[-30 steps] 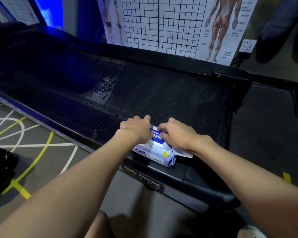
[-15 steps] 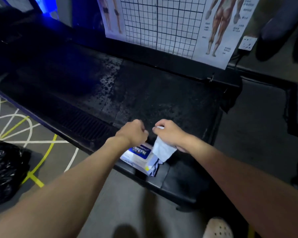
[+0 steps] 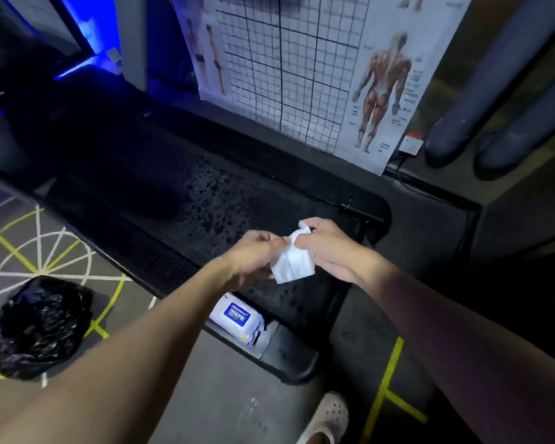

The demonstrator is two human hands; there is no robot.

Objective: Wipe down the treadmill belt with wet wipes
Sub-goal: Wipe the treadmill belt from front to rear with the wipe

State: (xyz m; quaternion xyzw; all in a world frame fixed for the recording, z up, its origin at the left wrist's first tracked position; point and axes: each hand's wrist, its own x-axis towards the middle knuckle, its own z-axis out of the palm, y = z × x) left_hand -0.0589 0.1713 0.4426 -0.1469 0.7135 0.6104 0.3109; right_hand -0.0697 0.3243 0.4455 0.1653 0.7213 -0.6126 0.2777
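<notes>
Closest to me, well below both hands, my shoe (image 3: 329,418) is planted on the floor by the treadmill's tail end, so I'm leaning in from the back corner. Next, under my left forearm & just below the left hand (image 3: 255,256), the wipe pack (image 3: 237,318) lies label-up on the treadmill's rear edge. It's parked there, I'd say, so the next sheet is a short reach away w/o sitting in the wiping path; can't tell if its flap is sealed. Well off to the left of that hand, on the floor, is a black bin bag (image 3: 42,325), prob. for used sheets. Then the hands themselves, held up off the treadmill & nearly touching: the right hand (image 3: 329,248) pinches the top of one white wipe (image 3: 293,262) btwn thumb & fingertips, the rest hanging crumpled below. The left hand is motion-blurred, but its curled fingers look to nip the wipe's left edge. The two-handed hold makes sense: I reckon I'm spreading the sheet flat before it goes down, so step = prep, no wiping w/ this one yet. Under & beyond the hands runs the dark belt (image 3: 225,200), speckled w/ spots past my left hand; wet or dirt, can't say. Farthest, a gridded anatomy poster (image 3: 302,75) on the wall, w/ a socket (image 3: 410,145) beyond the right hand.
</notes>
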